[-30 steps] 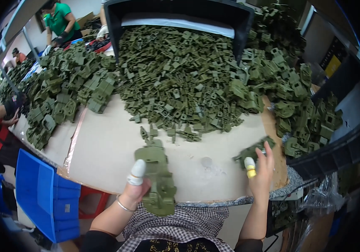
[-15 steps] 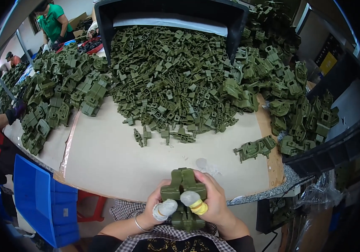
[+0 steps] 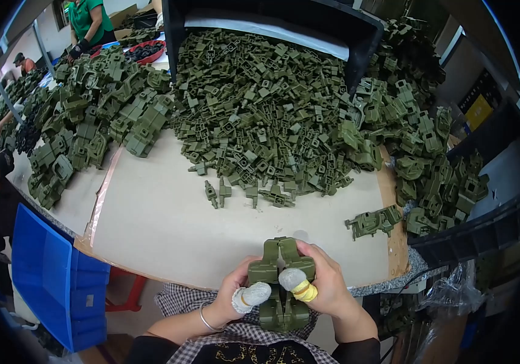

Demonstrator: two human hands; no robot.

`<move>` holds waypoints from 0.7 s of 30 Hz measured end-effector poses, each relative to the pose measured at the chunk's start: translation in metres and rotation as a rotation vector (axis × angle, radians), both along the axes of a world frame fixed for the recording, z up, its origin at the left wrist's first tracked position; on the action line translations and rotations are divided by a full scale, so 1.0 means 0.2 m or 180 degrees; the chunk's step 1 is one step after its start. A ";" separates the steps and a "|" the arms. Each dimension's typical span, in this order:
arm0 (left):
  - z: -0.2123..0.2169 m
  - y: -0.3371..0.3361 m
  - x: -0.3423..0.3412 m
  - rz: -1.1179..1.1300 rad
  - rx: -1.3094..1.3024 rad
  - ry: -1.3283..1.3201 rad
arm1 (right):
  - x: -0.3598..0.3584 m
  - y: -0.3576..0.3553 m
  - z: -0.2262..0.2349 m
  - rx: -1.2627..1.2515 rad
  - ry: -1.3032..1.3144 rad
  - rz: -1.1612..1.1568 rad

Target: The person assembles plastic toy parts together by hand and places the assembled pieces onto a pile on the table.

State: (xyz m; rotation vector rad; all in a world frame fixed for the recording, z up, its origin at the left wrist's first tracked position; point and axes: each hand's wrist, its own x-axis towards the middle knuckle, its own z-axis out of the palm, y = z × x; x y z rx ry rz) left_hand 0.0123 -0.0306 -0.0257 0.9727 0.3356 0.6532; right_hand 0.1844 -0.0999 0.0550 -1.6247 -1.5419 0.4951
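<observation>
An olive-green plastic toy vehicle body [image 3: 282, 249] is gripped between my two hands, low in the view above my lap and at the table's near edge. My left hand [image 3: 233, 292] wraps its left side; a whitish cover sits on the thumb, which presses the upper face. On the other side my right hand [image 3: 329, 284] is closed round it, its thumb in a grey cover with a yellow band. A dark gap runs down the middle of the body between the thumbs. The fingers beneath are hidden.
A large heap of small green plastic parts [image 3: 260, 115] spills from a black bin [image 3: 366, 57]. Green vehicle bodies are piled at left [image 3: 71, 121] and right [image 3: 436, 176]. One body [image 3: 372, 222] lies apart, right. A blue crate [image 3: 59, 282] stands lower left. Co-workers are at left.
My view has shifted slightly, so the heaps and my hands sit farther right in the picture. Both hands keep their grip on the toy vehicle body. At left a co-worker's gloved hand has moved.
</observation>
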 end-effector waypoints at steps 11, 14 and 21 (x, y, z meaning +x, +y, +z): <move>-0.04 0.28 -0.28 -0.0063 -0.1426 0.0196 | 0.29 0.24 -0.07 -0.0003 -0.1567 -0.1485; -0.02 0.27 -0.26 -0.0579 -0.1547 0.0147 | 0.25 0.39 -0.28 -0.0574 -0.1257 -0.1308; -0.06 0.25 -0.31 -0.0559 -0.1926 0.0309 | 0.20 0.38 -0.39 -0.0168 0.0392 -0.0777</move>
